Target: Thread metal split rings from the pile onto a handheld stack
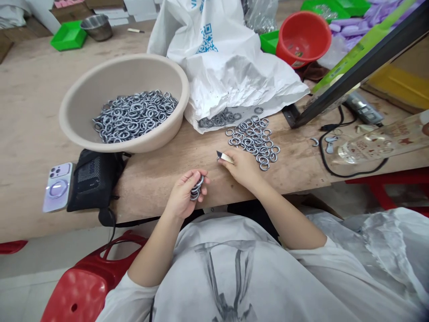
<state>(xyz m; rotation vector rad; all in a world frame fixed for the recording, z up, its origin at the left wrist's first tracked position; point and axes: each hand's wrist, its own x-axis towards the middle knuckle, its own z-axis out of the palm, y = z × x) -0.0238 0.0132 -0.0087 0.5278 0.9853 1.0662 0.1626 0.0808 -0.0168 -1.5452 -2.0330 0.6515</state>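
Note:
Near the table's front edge, my left hand [186,192] is closed around several grey metal rings [197,188]. My right hand [243,167], a little to the right, grips a small knife [225,157] with a pale body and a dark slanted tip. Just beyond that hand lies a loose heap of rings [253,138] on the wooden table. More rings [219,119] sit in the mouth of a white woven sack [231,76]. At the left, a large beige basin [77,107] holds a big pile of the same rings [136,116].
A black pouch [95,181] and a purple phone [57,188] lie left of my hands. A dark metal bar [351,67] slants across the right, near a clear bottle [378,141] and a black cable [323,154]. A red bowl [303,38] stands behind the sack.

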